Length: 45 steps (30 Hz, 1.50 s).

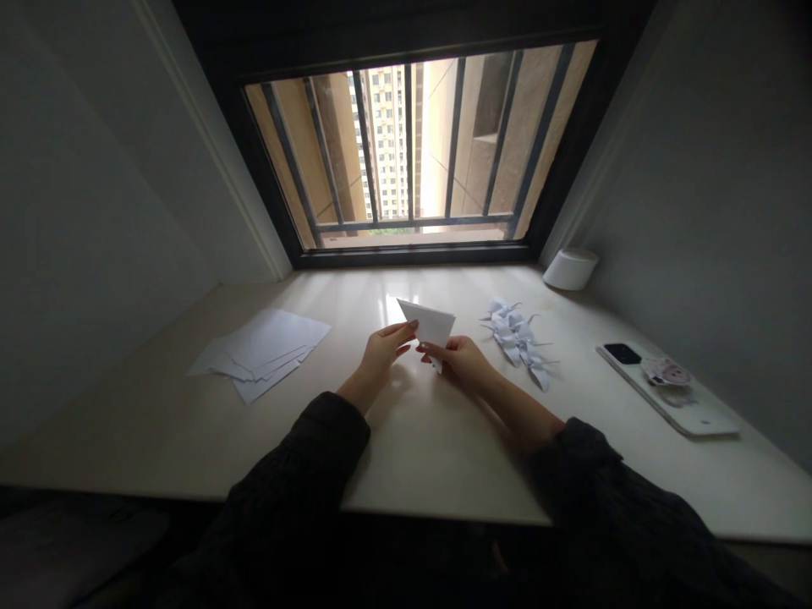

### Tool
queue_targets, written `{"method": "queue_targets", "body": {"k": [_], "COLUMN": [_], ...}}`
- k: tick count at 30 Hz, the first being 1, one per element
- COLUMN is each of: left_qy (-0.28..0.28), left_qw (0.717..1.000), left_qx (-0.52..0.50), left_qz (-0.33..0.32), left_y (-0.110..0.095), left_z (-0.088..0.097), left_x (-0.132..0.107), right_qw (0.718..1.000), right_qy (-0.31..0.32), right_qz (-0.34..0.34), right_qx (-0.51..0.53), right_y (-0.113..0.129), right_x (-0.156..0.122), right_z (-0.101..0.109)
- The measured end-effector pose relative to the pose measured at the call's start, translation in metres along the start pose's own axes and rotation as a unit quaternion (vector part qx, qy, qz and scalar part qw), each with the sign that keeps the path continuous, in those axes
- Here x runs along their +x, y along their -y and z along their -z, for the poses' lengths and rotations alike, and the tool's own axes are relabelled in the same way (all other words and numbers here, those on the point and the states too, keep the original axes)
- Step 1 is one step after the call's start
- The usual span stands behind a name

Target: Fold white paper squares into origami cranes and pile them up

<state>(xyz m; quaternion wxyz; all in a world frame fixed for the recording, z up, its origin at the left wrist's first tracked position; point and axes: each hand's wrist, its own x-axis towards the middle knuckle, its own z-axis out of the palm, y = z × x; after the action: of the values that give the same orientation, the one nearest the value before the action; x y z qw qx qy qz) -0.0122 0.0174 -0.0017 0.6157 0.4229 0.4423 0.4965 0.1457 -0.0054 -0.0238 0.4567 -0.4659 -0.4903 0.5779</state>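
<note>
A folded piece of white paper (432,321), roughly triangular, is held up above the middle of the pale ledge. My left hand (384,347) pinches its left side between thumb and fingers. Lower down, my right hand (458,359) grips the paper near its bottom point, thumb in front and fingers behind. To the right of my right hand lie several folded white paper figures (517,338) with thin pointed ends, close together in a row. A loose stack of white paper sheets (266,347) rests to the left of my left hand.
A white phone (672,393) with a cartoon grip on its back lies at the right. Behind it, a white rounded object (570,269) stands by the wall. A barred window (412,152) closes the far side of the ledge (437,474), with walls on both sides.
</note>
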Motion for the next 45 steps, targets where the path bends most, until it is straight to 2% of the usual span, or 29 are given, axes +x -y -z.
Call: {"method": "queue_targets", "body": {"k": [8,21,23,27,29,40,45], "left_qy": [-0.057,-0.131,-0.144,-0.168,-0.165,-0.179,-0.187], "left_qw": [0.998,0.989,0.988,0.971,0.968,0.980,0.977], "left_qx": [-0.038,-0.063,-0.038,0.056,0.073,-0.043,-0.082], "left_qz": [-0.006,-0.017,-0.047,-0.158,-0.174,-0.070,-0.058], "left_y": [-0.013,-0.006,-0.006,-0.006,-0.006,-0.006,-0.006], "left_z": [0.008,0.005,0.004,0.004,0.005,0.002,-0.001], "left_x": [0.004,0.004,0.005,0.007,0.008,0.006,0.006], "right_qw": [1.000,0.996,0.996,0.996,0.997,0.997,0.995], "right_qy": [0.021,0.019,0.019,0.007,0.004,0.026,0.027], "right_qz": [-0.006,0.034,0.036,0.038,0.042,0.033,0.048], "right_qx": [0.006,-0.080,-0.085,-0.075,-0.067,-0.065,-0.087], "right_y": [0.003,0.002,0.004,0.007,0.008,0.008,0.010], "right_x": [-0.004,-0.002,-0.002,-0.002,-0.002,0.001,-0.001], "right_z": [-0.003,-0.005,-0.005,-0.005,-0.004,-0.005,-0.007]}}
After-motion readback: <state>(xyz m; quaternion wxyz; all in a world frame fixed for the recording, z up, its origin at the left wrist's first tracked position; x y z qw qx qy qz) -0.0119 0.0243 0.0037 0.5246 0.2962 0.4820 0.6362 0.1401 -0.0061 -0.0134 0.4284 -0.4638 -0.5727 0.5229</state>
